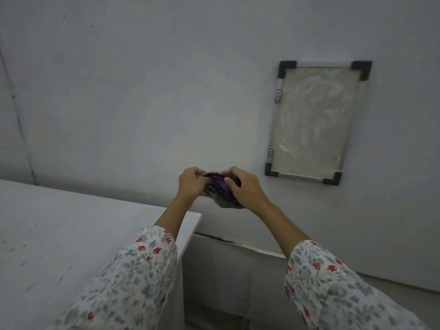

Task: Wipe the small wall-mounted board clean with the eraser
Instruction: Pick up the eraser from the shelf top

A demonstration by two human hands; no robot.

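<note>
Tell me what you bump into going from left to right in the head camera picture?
White table → left hand → eraser held between both hands → right hand → small board on the wall.

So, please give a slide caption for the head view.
Both hands hold the eraser below the smudged board.

A plain indoor room, perhaps a home: bare white wall (142,91), small framed board (314,120), white table (59,234).
</note>
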